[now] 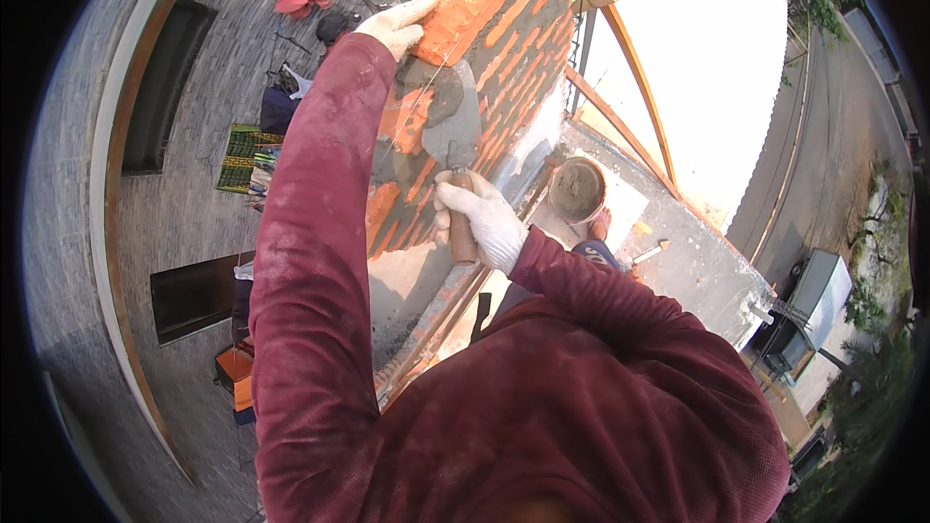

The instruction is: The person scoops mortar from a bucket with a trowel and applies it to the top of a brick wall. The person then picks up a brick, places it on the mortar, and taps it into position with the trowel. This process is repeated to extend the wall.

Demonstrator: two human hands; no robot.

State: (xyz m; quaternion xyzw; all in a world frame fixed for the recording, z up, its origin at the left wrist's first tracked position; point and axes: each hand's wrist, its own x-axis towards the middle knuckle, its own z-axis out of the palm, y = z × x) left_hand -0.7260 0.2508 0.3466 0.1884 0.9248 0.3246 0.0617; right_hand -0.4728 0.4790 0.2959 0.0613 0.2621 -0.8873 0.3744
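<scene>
An orange brick [467, 12] lies at the top of the brick wall [528, 48]. My left hand [397, 27], in a pale glove, has its fingers against the near left end of this brick. My right hand [484, 221], gloved too, is wrapped round the wooden handle of a trowel [468, 126]. Grey mortar [442, 97] sits on the trowel's blade, just below the brick and over the wall top. A thin string runs slantwise past the brick and the blade. Rough mortar and orange brick faces show along the wall.
A round bucket [604, 196] of grey mortar stands right of the wall, beside my bare foot [601, 224]. A small pale-handled tool [651, 252] lies on the ledge. Wooden braces [639, 77] rise beyond. Far below on the right, a truck [814, 302] is by a road.
</scene>
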